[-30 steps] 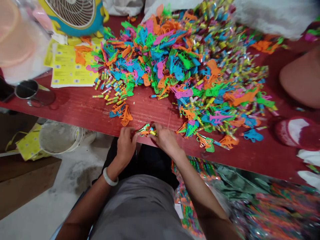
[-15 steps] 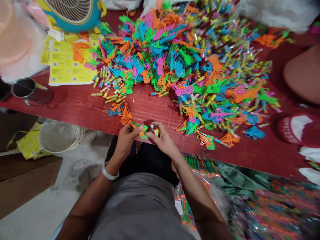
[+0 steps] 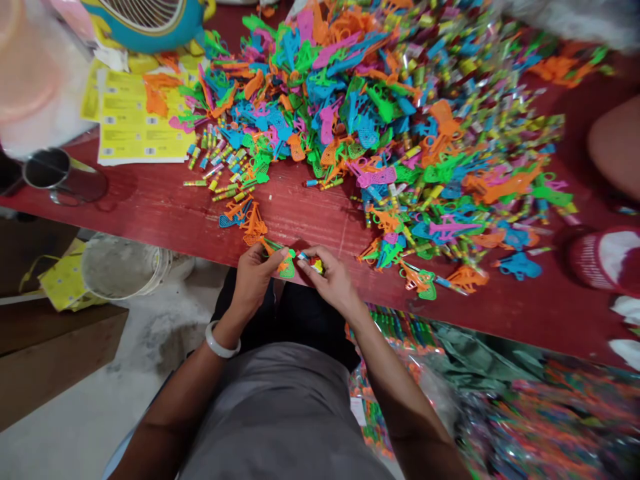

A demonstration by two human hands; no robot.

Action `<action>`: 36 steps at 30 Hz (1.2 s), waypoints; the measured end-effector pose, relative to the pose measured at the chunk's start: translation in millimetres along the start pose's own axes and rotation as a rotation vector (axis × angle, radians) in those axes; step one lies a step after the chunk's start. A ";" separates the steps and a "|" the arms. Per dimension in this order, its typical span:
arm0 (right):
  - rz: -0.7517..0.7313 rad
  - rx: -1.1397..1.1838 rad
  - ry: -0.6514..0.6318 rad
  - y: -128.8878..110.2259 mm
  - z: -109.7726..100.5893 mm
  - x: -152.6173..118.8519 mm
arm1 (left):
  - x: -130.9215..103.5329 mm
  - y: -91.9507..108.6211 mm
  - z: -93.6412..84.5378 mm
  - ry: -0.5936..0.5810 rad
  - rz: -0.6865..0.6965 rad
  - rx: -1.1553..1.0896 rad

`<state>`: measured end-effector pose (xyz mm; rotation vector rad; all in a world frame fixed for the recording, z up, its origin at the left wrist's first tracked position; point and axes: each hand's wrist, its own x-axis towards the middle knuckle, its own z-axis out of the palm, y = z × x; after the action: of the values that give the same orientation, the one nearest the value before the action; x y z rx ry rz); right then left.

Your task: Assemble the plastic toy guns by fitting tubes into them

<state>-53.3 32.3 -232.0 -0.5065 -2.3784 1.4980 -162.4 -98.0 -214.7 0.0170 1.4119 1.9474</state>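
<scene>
At the near edge of the red table [image 3: 165, 217], my left hand [image 3: 253, 275] is closed, thumb against fingers, on green and orange plastic toy pieces [image 3: 287, 268]. The green piece has a mesh-patterned end. My right hand [image 3: 330, 279] is closed around small wrapped tubes [image 3: 317, 266] in yellow, blue and white; my fingers hide part of them. Thumb tips point toward each other with a small gap. Just beyond my left hand lie orange toy pieces [image 3: 254, 223] and a blue mesh one [image 3: 229, 220].
A heap of coloured toy pieces [image 3: 327, 123] and wrapped tubes [image 3: 475, 87] spreads over the table. To the left are yellow printed sheets [image 3: 125, 133], a metal mug [image 3: 75, 177] and a blue-yellow fan [image 3: 150, 40]. A bucket [image 3: 120, 267] stands below; bagged toys [image 3: 540, 420] lie lower right.
The view has shifted slightly. My right hand has turned the tubes a little, so a blue-white end now points toward the green piece. My left hand keeps its hold.
</scene>
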 end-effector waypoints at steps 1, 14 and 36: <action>-0.006 -0.012 -0.010 1.2 -0.2 -0.9 | 0.3 -0.1 -0.8 -0.005 -0.001 0.002; -0.212 -0.357 0.256 -2.4 -38.0 -3.5 | 11.9 6.2 -4.4 0.007 0.182 0.416; 0.335 0.406 -0.079 -13.6 36.7 45.8 | 12.7 -3.0 -24.8 0.238 0.211 0.640</action>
<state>-111.6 17.4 -232.7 -0.7799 -2.0283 2.1157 -180.3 -110.9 -232.0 0.2459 2.2188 1.6107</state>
